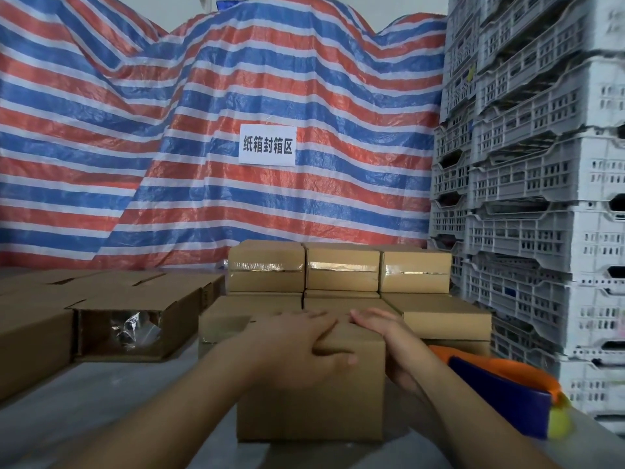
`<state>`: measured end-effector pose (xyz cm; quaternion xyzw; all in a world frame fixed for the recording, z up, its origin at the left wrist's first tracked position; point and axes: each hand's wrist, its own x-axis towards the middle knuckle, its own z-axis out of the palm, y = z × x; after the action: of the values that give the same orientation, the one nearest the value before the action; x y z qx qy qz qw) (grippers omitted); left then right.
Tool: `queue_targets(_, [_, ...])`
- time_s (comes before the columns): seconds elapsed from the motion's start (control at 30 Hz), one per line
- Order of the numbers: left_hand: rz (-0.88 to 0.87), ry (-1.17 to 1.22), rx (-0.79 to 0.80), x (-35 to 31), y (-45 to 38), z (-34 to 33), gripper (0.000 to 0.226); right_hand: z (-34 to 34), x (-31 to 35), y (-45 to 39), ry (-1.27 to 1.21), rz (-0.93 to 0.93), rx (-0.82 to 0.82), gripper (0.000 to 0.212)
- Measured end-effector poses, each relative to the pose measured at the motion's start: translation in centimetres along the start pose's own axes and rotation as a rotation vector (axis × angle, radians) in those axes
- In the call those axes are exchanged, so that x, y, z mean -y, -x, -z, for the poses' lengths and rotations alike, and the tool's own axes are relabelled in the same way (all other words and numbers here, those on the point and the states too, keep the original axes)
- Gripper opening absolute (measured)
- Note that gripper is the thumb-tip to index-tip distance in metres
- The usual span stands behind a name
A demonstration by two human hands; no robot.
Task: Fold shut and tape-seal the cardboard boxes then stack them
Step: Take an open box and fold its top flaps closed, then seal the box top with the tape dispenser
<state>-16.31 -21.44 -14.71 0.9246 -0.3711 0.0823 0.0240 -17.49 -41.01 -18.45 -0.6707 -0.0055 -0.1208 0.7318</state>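
Observation:
A closed brown cardboard box stands on the grey table in front of me. My left hand lies over its top near edge, fingers spread across the top and thumb down the front face. My right hand lies flat along the box's right top edge and side. Behind it stand taped boxes stacked in two layers. To the right of the box lies an orange and blue tape dispenser on the table.
Open, unsealed boxes lie on their sides at the left, one showing clear plastic inside. Grey plastic crates are stacked high on the right. A red, blue and white striped tarp with a paper sign hangs behind.

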Motion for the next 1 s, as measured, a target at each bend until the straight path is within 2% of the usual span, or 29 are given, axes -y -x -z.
queue_targets(0.13, [0.006, -0.07, -0.081, 0.2, 0.0, -0.9, 0.073, 0.0, 0.6, 0.4, 0.079, -0.008, -0.002, 0.046])
queue_targets(0.2, [0.005, -0.065, -0.081, 0.3, -0.1, -1.0, 0.073, 0.9, 1.6, 0.5, 0.203, 0.043, -0.082, 0.031])
queue_targets(0.27, [0.001, -0.055, -0.076, 0.5, -0.2, -1.1, 0.073, 3.1, 2.8, 0.8, 0.535, 0.139, -0.256, 0.026])
queue_targets(0.37, [0.0, -0.051, -0.078, 0.5, 0.0, -1.1, 0.073, 7.6, 3.3, 1.8, 1.282, 0.153, -0.465, 0.036])
queue_targets(0.43, [0.003, -0.054, -0.08, 0.4, 0.0, -1.0, 0.073, 10.1, 2.5, 3.1, 1.546, 0.061, -0.537, 0.044])
queue_targets(0.5, [0.007, -0.067, -0.09, 0.3, 0.2, -1.0, 0.074, 11.5, 1.5, 4.3, 1.71, -0.051, -0.542, 0.055])
queue_targets(0.6, [0.004, -0.085, -0.112, 0.0, 0.6, -1.0, 0.073, 12.5, 0.1, 5.0, 1.816, -0.145, -0.468, 0.059])
queue_targets(0.67, [0.004, -0.077, -0.107, -0.2, 0.7, -0.9, 0.072, 12.6, -0.4, 4.8, 1.757, -0.165, -0.465, 0.06])
queue_targets(0.8, [0.004, -0.067, -0.087, 0.0, 0.7, -0.6, 0.072, 12.3, -0.9, 3.9, 1.647, -0.183, -0.542, 0.072])
queue_targets(1.0, [0.016, 0.021, -0.108, 0.2, 0.4, -0.9, 0.068, 12.1, -1.3, 4.4, 1.726, -0.081, -0.673, 0.07])
